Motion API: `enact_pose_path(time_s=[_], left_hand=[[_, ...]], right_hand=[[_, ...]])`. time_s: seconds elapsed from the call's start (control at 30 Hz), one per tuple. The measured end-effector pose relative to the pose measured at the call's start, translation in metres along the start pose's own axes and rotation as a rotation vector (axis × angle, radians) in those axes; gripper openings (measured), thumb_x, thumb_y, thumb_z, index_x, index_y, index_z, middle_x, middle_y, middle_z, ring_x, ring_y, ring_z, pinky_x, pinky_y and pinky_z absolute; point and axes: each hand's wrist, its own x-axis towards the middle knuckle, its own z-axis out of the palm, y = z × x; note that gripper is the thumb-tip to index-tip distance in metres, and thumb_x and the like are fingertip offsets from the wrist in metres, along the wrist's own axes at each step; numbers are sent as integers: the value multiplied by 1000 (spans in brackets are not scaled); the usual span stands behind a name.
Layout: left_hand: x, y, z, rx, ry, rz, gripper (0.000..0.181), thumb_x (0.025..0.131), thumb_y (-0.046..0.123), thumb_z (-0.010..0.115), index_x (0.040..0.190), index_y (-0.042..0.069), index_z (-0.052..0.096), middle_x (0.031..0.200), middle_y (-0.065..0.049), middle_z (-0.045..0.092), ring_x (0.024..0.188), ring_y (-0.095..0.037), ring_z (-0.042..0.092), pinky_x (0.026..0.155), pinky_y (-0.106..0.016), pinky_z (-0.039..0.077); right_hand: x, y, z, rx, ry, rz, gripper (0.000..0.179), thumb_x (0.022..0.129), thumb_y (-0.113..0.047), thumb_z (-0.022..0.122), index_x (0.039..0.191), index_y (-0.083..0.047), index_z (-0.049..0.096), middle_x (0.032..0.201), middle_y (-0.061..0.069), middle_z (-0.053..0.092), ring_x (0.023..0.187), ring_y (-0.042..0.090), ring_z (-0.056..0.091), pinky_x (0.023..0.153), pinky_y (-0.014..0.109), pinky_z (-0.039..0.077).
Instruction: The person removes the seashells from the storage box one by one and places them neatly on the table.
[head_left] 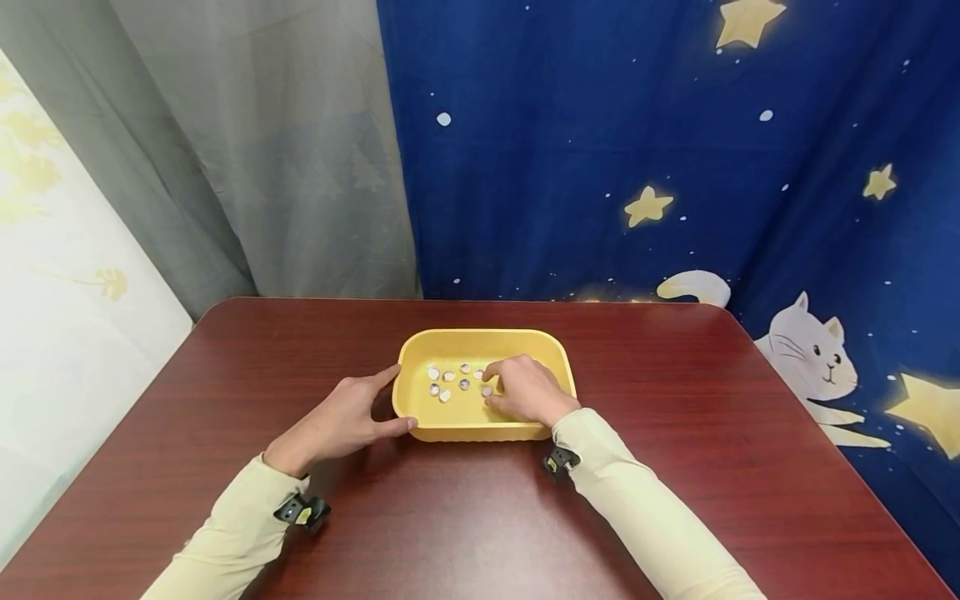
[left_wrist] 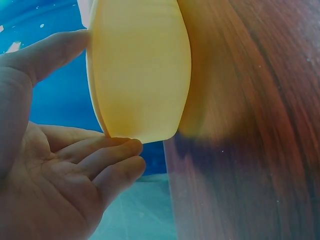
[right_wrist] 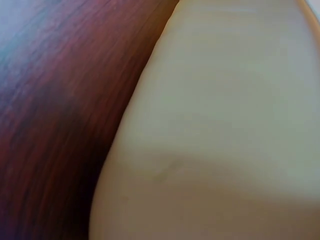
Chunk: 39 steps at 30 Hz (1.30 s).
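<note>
A yellow plastic bin point(head_left: 480, 432) stands on the table with several small round whitish and purple pieces point(head_left: 448, 376) spread over its floor. My left hand point(head_left: 341, 423) holds the bin's left end, thumb on the near corner and fingers along the end's rim. In the left wrist view, that hand point(left_wrist: 65, 165) spans the bin's outer wall point(left_wrist: 142, 70). My right hand point(head_left: 527, 388) reaches inside at the right, its thumb and forefinger bent and apart on either side of one round piece point(head_left: 487, 390). The right wrist view holds only the bin's outside wall point(right_wrist: 215, 100); the fingers are hidden there.
The dark red wooden table point(head_left: 480, 508) extends around the bin on all sides. Behind it hang a grey curtain point(head_left: 300, 167) and a blue one point(head_left: 525, 167) with stars and a cat. Dark straps with small cameras point(head_left: 302, 511) sit on both wrists over cream sleeves.
</note>
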Motion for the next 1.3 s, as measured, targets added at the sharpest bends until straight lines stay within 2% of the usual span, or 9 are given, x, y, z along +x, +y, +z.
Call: enact_pose_path(time_s=[0.23,0.47,0.63,0.97,1.23,1.3], left_hand=[[1,1,-2,11,-10,14,85,86,42,77,148,-4,43,140,-20,61,128,-31,61,108,-53,48],[2,2,-3,20,-17,15,83,87,42,77,148,-3,44,140,-18,62,128,-29,61,107,-52,49],[2,2,-4,28,-16,17,83,86,43,77,148,-2,45,138,-18,63,126,-28,62,107,-52,49],[1,3,-7,35,-20,14,82,86,43,77,147,-2,46,136,-17,65,121,-25,64,105,-51,50],[-1,5,-8,45,-20,17,83,86,43,77,148,-3,45,134,-17,66,117,-24,65,104,-51,51],[-1,6,-7,42,-21,15,83,86,43,77,148,-2,45,134,-17,66,117,-23,65,104,-51,51]], right_hand=[[5,-1,6,-14,16,-7,21,85,-19,76,106,-16,78,67,-5,64,66,11,56,55,30,44],[6,-2,7,-42,30,-1,18,83,-18,77,101,-16,79,69,-5,64,68,12,55,58,33,48],[8,-2,10,-56,35,22,16,82,-19,77,98,-18,79,73,-4,68,71,15,58,59,35,51],[9,-4,13,-130,56,32,10,85,-21,76,93,-23,80,97,0,77,80,21,68,59,39,55],[7,-8,11,-155,70,15,11,85,-17,75,91,-23,82,95,-2,77,76,18,65,56,37,53],[6,-9,11,-162,76,14,12,84,-18,77,95,-22,81,96,-1,78,78,20,68,56,39,54]])
